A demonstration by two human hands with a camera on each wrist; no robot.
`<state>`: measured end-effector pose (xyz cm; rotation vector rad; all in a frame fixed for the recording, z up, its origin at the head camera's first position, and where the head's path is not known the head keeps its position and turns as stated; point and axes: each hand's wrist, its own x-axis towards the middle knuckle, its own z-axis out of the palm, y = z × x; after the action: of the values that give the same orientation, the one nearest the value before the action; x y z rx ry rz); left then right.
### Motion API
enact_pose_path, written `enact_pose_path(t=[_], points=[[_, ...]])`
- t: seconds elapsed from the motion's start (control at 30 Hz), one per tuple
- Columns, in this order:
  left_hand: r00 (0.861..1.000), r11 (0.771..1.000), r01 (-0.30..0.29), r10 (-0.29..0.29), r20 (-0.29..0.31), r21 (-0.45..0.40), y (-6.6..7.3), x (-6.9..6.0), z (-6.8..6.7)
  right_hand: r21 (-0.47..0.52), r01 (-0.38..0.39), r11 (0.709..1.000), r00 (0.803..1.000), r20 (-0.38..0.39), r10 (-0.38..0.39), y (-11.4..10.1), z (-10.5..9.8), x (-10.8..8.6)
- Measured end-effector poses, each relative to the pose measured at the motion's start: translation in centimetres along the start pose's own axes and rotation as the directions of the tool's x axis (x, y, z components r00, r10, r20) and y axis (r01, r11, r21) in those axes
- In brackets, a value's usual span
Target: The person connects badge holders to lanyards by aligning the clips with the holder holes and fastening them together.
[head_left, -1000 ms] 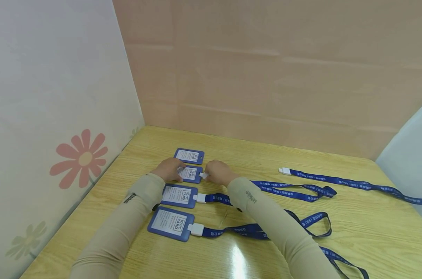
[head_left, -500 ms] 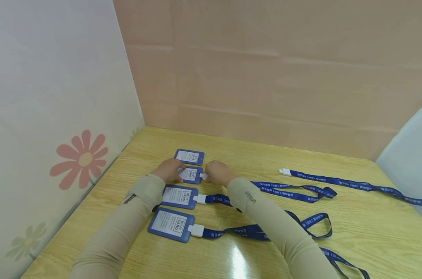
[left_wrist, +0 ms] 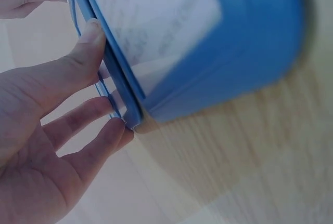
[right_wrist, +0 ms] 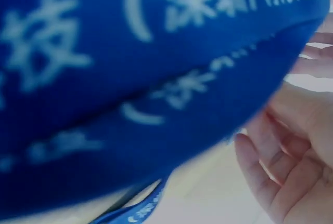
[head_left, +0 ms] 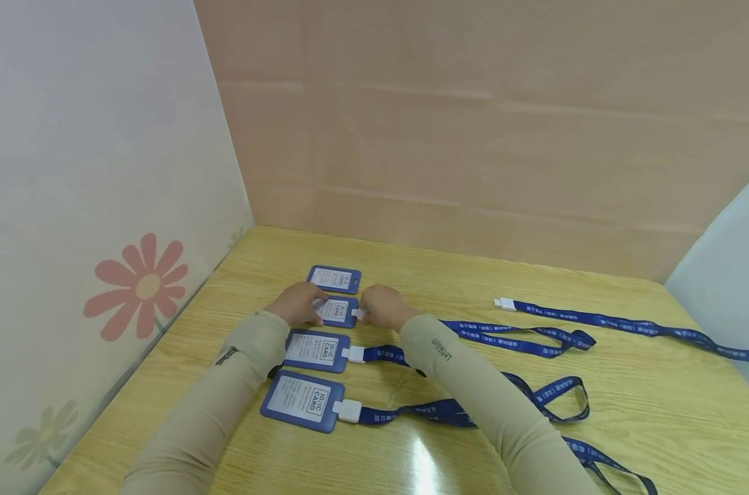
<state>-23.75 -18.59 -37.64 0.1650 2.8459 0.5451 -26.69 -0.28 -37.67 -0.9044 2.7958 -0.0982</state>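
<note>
In the head view my left hand [head_left: 295, 303] grips the left end of a blue badge holder [head_left: 342, 312], the second from the back in a column of them. The left wrist view shows my thumb [left_wrist: 89, 44] along its edge, with fingers beneath. Opposite, my right hand [head_left: 383, 307] pinches a white clip [head_left: 358, 313] at the holder's slotted end; the fingers cover most of that clip. From under my right wrist its blue lanyard [head_left: 504, 340] runs off to the right. That strap [right_wrist: 156, 78] fills much of the right wrist view.
Behind lies a badge holder [head_left: 334, 279] with a bare slot. Nearer me, two badge holders [head_left: 317, 350] are joined to lanyards by white clips [head_left: 349, 411]. A separate lanyard [head_left: 597, 320] lies at the back right of the wooden table [head_left: 411, 265]. Walls stand behind and left.
The hands keep their hold on the badge holder and clip, with hardly any movement. The whole head view has shifted very slightly.
</note>
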Motion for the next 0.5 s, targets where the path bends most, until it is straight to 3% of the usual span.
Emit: enact_pose_path(t=[0.23, 0.5], points=[[1.000, 1.000, 0.011, -0.011, 0.004, -0.015, 0.2, -0.1, 0.0, -0.137, -0.012, 0.991, 1.000, 0.003, 0.012, -0.8, -0.3, -0.1], [1.000, 0.998, 0.006, -0.007, 0.017, 0.057, 1.2, 0.2, -0.1, -0.121, -0.042, 0.992, 0.999, -0.009, 0.041, -0.5, 0.3, 0.3]])
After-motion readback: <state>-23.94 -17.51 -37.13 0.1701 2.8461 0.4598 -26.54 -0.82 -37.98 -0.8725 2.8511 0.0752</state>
